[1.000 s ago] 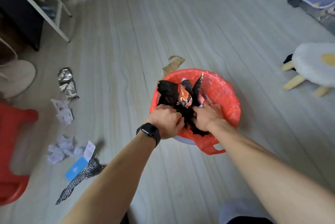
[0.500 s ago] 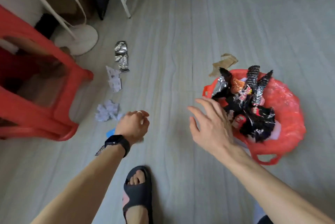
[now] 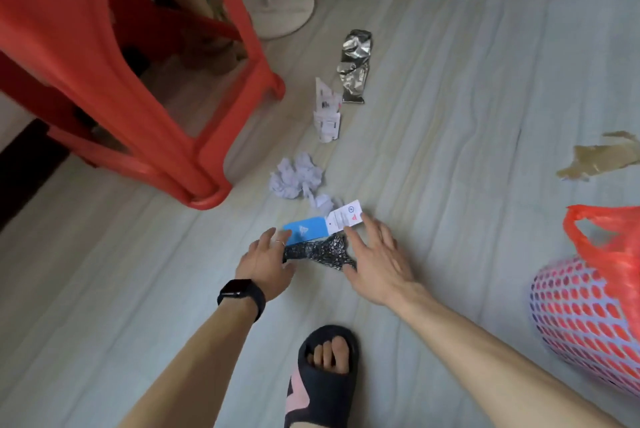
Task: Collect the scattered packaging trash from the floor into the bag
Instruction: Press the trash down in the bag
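A black, speckled, crinkled plastic wrapper (image 3: 317, 252) lies on the pale floor between two hands. The left hand (image 3: 265, 263) meets its left end, fingers loosely straight. The right hand (image 3: 377, 263), fingers spread wide and holding nothing, covers its right end. The red plastic bag (image 3: 606, 237) sits well apart, far right.

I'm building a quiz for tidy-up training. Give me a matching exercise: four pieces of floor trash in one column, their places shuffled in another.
1 foil wrapper
2 crumpled paper
3 brown scrap
4 black wrapper

A between the left hand and right hand
B by the foot of the red stool
C beyond the red bag
D nearest the fan base

Pairs: 1-D, 2-B, 3-C, 4-A
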Demonstrator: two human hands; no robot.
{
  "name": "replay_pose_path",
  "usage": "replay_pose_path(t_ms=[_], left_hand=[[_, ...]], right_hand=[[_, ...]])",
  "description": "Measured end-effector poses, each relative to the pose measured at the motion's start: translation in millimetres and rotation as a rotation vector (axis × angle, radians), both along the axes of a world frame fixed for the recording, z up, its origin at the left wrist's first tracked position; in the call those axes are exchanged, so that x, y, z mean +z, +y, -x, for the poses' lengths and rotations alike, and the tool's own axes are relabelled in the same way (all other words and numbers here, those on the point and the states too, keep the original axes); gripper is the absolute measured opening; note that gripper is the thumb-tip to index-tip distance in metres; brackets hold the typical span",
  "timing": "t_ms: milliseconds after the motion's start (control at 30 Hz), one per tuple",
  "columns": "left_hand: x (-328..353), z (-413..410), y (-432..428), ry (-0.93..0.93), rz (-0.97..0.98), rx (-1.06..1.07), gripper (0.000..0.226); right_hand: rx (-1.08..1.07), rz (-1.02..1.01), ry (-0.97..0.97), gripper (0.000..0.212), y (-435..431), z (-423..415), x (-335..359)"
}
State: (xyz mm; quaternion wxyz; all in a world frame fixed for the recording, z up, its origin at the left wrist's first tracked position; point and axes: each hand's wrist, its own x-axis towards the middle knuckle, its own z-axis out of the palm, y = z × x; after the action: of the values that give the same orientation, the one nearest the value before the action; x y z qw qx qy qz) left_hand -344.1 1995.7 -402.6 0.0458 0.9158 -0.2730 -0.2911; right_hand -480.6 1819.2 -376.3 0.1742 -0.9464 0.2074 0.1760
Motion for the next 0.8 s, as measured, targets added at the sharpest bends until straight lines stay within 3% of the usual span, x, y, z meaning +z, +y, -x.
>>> replay_pose_path(t_ms=[167, 233, 367, 600, 800], left_hand=[[-22, -26, -26, -0.116, 0.079, -0.099, 0.058], [-21, -33, -33, -0.194, 0.087, -0.093, 0.056], [-16, -53, -51, -0.282, 0.091, -0.216, 0.063], [-32, -70, -88, -0.005, -0.093, -0.137, 0.058], [-38, -49, -66, -0.189, 0.135, -0.038, 0.019]], right_hand=[[0.249, 0.127, 0.140, 0.088, 4, -41, -39], [0.228, 0.114, 0.204, 0.084, 9, -34, -51], [0.150, 0.152, 0.133, 0.074, 12, -9, -60], [0.149, 0.229, 0.065, 0.058, -3, 27, -60], [0.203, 0.159, 0.132, 0.046, -8, 36, -48]])
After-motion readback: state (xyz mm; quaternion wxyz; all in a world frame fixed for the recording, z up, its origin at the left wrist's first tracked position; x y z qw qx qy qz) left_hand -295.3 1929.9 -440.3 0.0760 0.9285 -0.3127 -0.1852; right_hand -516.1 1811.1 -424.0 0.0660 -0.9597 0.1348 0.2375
